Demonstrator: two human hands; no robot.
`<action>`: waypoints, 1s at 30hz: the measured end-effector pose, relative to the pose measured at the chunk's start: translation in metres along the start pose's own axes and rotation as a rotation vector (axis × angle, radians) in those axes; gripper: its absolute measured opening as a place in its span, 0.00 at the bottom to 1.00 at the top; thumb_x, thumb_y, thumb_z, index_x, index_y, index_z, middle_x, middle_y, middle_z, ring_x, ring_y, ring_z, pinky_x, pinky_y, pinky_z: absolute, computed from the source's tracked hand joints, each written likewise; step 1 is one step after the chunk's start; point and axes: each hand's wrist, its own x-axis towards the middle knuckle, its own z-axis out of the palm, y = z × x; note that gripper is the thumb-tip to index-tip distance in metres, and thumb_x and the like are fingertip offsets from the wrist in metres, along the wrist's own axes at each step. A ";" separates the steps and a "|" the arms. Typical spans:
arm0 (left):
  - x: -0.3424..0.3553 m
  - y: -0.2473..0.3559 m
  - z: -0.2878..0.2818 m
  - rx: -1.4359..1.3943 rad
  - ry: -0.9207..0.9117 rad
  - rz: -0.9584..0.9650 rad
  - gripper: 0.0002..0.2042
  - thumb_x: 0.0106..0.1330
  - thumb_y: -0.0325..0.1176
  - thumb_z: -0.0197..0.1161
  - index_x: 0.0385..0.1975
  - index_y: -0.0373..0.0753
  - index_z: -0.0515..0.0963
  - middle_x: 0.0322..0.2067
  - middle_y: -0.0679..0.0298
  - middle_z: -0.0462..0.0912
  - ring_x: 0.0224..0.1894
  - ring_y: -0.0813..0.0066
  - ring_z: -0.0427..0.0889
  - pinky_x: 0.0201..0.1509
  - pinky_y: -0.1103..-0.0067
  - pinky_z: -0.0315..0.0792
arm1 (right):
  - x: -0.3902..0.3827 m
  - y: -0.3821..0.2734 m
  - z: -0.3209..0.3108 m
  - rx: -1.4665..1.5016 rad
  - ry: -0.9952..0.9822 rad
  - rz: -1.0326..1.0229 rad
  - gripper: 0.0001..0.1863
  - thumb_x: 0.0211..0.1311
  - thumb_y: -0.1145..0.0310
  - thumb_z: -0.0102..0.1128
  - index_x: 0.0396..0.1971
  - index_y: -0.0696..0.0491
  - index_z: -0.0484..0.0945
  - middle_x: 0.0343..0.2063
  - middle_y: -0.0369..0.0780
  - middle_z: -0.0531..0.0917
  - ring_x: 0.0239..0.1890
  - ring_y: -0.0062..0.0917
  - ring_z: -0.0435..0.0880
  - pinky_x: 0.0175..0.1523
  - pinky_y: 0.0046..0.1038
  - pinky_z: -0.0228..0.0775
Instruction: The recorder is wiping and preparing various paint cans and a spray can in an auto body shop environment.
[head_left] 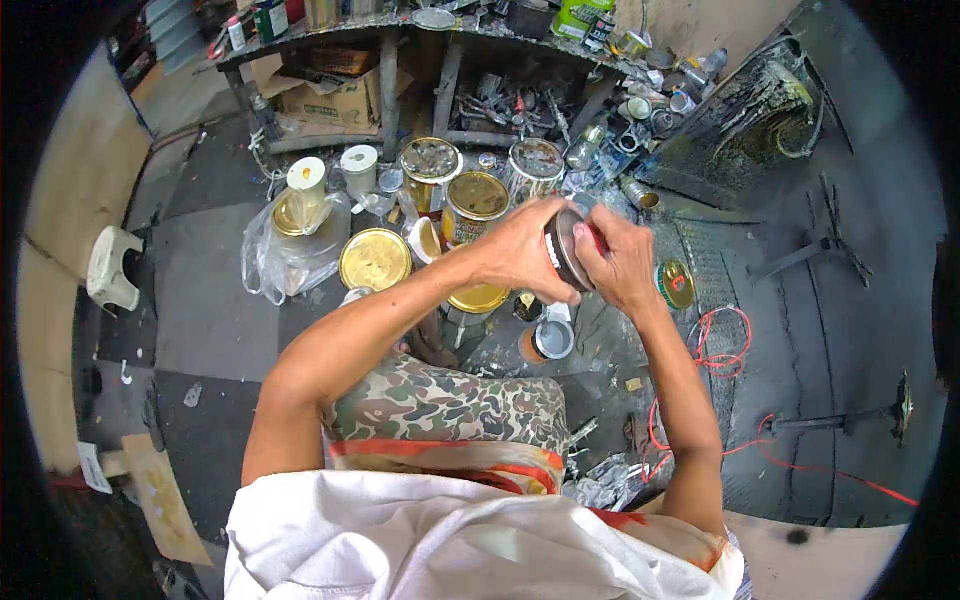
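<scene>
My left hand (527, 250) is wrapped round a small dark can (570, 250), held tilted in front of me above the floor. A dull grey round lid or top end of the can faces my right hand (617, 258). The fingers of that hand are closed against the can's edge, the thumb pressing on the round face. A small red item (599, 240) shows in the right fist, mostly hidden by the fingers. Below the hands stand an open cup of grey paint (554, 339) and a small dark pot (528, 307).
Paint cans with gold lids (375, 259) crowd the floor ahead, beside a plastic bag (290, 265) and white cups (359, 168). A cluttered bench (400, 22) runs along the back. Red cord (722, 340) lies at right, a white stool (115, 266) at far left.
</scene>
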 end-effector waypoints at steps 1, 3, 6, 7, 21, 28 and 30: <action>-0.003 0.002 0.005 -0.032 -0.011 -0.024 0.45 0.32 0.45 0.82 0.54 0.30 0.70 0.47 0.51 0.78 0.49 0.61 0.79 0.57 0.69 0.72 | -0.003 -0.002 -0.007 -0.001 -0.039 -0.059 0.15 0.61 0.58 0.59 0.25 0.55 0.71 0.19 0.46 0.75 0.22 0.44 0.78 0.28 0.40 0.67; -0.001 0.022 -0.004 -0.288 -0.241 -0.168 0.46 0.32 0.43 0.83 0.56 0.32 0.70 0.47 0.54 0.78 0.49 0.67 0.79 0.56 0.73 0.73 | -0.010 -0.005 -0.024 -0.017 -0.177 -0.137 0.12 0.58 0.62 0.60 0.29 0.55 0.72 0.23 0.46 0.75 0.26 0.44 0.78 0.31 0.40 0.69; 0.001 0.024 -0.008 -0.453 -0.421 -0.223 0.46 0.33 0.41 0.83 0.57 0.34 0.69 0.47 0.55 0.78 0.49 0.68 0.79 0.56 0.73 0.73 | -0.017 -0.007 -0.040 0.013 -0.150 -0.405 0.12 0.54 0.66 0.62 0.36 0.55 0.73 0.30 0.46 0.75 0.33 0.44 0.78 0.37 0.40 0.71; 0.001 0.023 -0.010 -0.503 -0.468 -0.226 0.46 0.33 0.41 0.82 0.58 0.34 0.69 0.48 0.56 0.78 0.49 0.67 0.79 0.57 0.73 0.72 | -0.023 -0.008 -0.048 -0.021 -0.302 -0.302 0.18 0.51 0.69 0.63 0.43 0.56 0.73 0.39 0.46 0.76 0.41 0.43 0.78 0.43 0.39 0.72; -0.001 -0.015 -0.012 0.139 -0.092 0.052 0.50 0.31 0.43 0.81 0.62 0.35 0.64 0.54 0.51 0.73 0.58 0.50 0.69 0.64 0.63 0.65 | 0.011 -0.020 -0.037 0.246 -0.456 0.084 0.28 0.56 0.63 0.69 0.55 0.55 0.71 0.46 0.46 0.75 0.44 0.32 0.79 0.42 0.34 0.74; -0.003 -0.033 -0.008 0.157 -0.005 0.042 0.49 0.30 0.43 0.80 0.58 0.31 0.67 0.53 0.46 0.74 0.57 0.45 0.70 0.64 0.62 0.65 | 0.028 0.021 -0.004 0.173 -0.736 0.720 0.25 0.60 0.57 0.69 0.51 0.56 0.73 0.33 0.44 0.80 0.35 0.25 0.80 0.41 0.29 0.76; -0.008 -0.036 -0.012 0.200 -0.013 0.044 0.50 0.31 0.43 0.81 0.61 0.34 0.65 0.54 0.50 0.73 0.58 0.49 0.69 0.64 0.63 0.65 | 0.022 0.004 0.005 0.192 -0.642 0.726 0.23 0.63 0.53 0.66 0.45 0.57 0.74 0.25 0.42 0.81 0.33 0.25 0.82 0.39 0.30 0.76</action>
